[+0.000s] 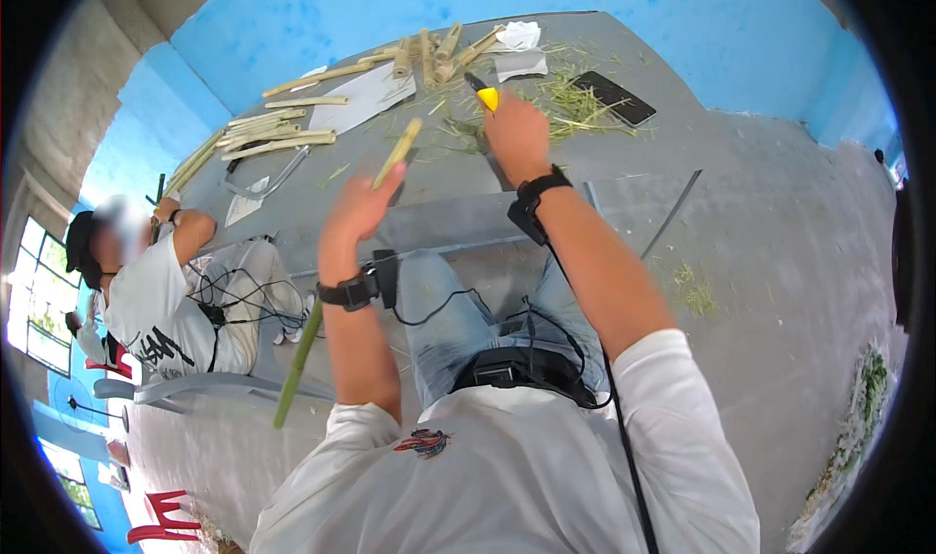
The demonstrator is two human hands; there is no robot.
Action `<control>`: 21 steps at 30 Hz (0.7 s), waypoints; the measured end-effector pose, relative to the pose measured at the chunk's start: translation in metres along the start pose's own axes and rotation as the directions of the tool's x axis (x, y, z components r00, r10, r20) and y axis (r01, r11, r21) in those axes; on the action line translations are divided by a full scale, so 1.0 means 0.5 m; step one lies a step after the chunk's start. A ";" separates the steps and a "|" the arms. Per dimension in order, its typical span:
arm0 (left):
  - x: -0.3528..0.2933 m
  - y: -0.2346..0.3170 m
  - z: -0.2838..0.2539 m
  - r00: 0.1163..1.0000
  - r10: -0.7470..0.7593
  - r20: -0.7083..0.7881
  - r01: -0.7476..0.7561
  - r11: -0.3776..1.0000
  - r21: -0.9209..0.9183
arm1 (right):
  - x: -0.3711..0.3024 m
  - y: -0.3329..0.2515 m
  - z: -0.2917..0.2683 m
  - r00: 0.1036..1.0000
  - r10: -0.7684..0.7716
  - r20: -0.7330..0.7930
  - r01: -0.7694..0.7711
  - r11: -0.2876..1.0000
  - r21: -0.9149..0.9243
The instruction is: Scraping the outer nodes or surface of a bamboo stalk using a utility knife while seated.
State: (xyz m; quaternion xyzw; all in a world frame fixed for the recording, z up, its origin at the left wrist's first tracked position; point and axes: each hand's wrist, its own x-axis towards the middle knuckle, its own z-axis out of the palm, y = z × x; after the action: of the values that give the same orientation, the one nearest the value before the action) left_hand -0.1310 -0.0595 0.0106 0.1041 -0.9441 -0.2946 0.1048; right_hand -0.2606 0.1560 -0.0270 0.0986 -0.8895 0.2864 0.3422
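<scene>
My left hand (363,208) is closed around a long, thin bamboo stick (297,364). The stick's pale, peeled end juts up past my fingers, while its green end slants down beside my left forearm. Over the table's near part, my right hand (519,137) grips a tool with a black-and-yellow handle (487,97). The handle end points away from me; any blade is hidden or blurred. The two hands are apart, and the tool does not touch the stick. Green bamboo shavings (575,106) lie scattered just beyond and right of my right hand.
Cut bamboo pieces (268,133) and bamboo tubes (444,57) lie across the grey table (439,189), near white paper (361,104). A hacksaw (283,176) rests at the left, a phone (616,99) at the right. Another person (156,310) sits on my left. Cables hang over my lap.
</scene>
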 end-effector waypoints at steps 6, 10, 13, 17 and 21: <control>-0.046 0.005 -0.021 0.993 -0.098 0.067 0.111 0.967 -0.229 | -0.001 -0.007 -0.020 0.991 -0.119 0.063 0.117 0.993 0.032; -0.039 0.026 -0.008 0.994 -0.068 0.086 0.078 0.990 -0.121 | -0.018 -0.003 -0.011 0.987 -0.139 0.076 0.136 0.990 0.043; -0.042 0.030 -0.001 0.998 0.021 0.058 -0.014 0.992 -0.129 | -0.014 -0.010 -0.018 0.982 -0.169 0.085 0.165 0.985 0.047; -0.025 0.011 0.011 0.992 0.126 0.001 -0.125 0.980 -0.157 | -0.016 -0.031 -0.036 0.979 -0.164 0.121 0.160 0.986 0.041; -0.027 0.047 0.001 0.995 0.079 0.067 -0.069 0.987 -0.145 | -0.015 -0.017 -0.028 0.978 -0.141 0.153 0.137 0.990 0.036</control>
State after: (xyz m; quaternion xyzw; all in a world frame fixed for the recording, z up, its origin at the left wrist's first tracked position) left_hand -0.1214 -0.0371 0.0220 0.0505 -0.9271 -0.3607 0.0886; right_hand -0.2438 0.1569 -0.0198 0.1869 -0.9007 0.2644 0.2897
